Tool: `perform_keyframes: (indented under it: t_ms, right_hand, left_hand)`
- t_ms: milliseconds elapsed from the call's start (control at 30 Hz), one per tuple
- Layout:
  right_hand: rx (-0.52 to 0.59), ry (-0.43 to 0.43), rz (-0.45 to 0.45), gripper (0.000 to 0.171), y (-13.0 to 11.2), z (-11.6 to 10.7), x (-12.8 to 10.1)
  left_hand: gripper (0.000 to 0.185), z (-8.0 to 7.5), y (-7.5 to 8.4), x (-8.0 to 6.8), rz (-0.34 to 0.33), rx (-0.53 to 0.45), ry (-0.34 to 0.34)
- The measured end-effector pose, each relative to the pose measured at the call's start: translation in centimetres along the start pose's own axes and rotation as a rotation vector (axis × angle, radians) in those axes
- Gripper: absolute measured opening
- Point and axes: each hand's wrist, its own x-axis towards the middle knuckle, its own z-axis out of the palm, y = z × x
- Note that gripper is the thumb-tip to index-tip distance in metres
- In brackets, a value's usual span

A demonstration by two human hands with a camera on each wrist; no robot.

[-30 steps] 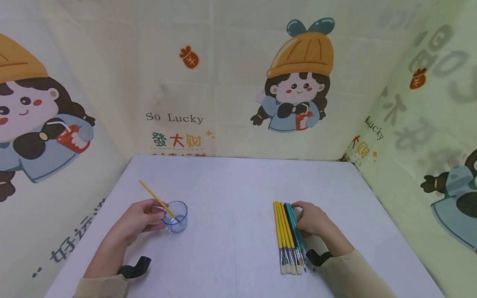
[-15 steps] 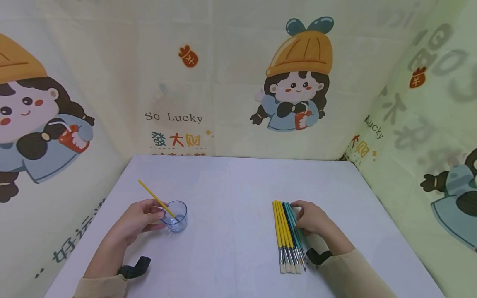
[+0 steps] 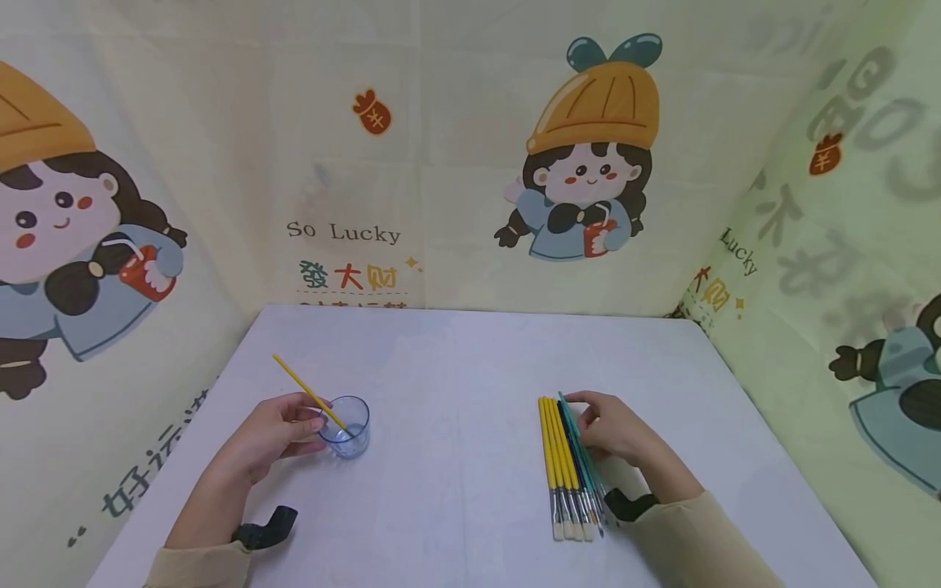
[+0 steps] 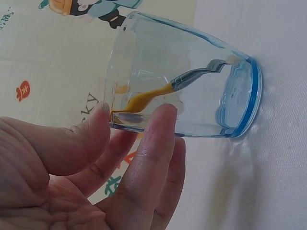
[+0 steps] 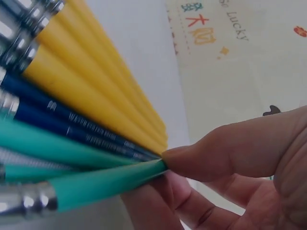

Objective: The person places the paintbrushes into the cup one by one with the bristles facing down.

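The left hand (image 3: 275, 433) grips a clear bluish glass (image 3: 358, 443) near the counter's left edge, about midway between the left hand's sleeve and the back left corner. Its fingers (image 4: 160, 129) and thumb clasp the side of the glass at and below the rim. The glass stands upright on the counter (image 3: 456, 392), and inside it a yellow brush (image 3: 297, 379) slants, bristles down at the bottom, handle leaning over the rim toward the back left corner.

Over toward the counter's right edge, the right hand (image 3: 613, 429) pinches the handle end of a green brush (image 5: 105, 184), thumb and fingers clamped on it. That brush is at the right side of a close row, its handle end meeting those of two dark blue brushes (image 5: 67, 103). Other green brushes (image 5: 43, 141) lie between them, and yellow brushes (image 3: 556, 445) make up the row's left side. All the handles point toward the back edge, the bristles toward the near side. Whether the pinched brush is clear of the counter I cannot tell.

Each wrist wears a black strap (image 3: 265, 531) above a beige sleeve (image 3: 202, 567). Behind the back edge hangs a cream cloth (image 3: 470, 147) printed with a cartoon girl (image 3: 588, 175) in an orange hat.
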Motion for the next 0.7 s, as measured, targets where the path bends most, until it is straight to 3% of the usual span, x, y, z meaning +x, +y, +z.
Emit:
perform_keyframes:
  t_ms: [300,700]
  right_hand:
    - [0.135,-0.028,-0.065,0.074,-1.5,0.6,0.4]
    - [0.251,0.051,-0.175,0.073,-4.1,2.4,1.3]
  left_hand:
    - [0.044,0.0,0.1,0.0,-0.002,-0.012,-0.008]
    - [0.044,0.1,0.2,-0.1,-0.007,-0.021,-0.005]
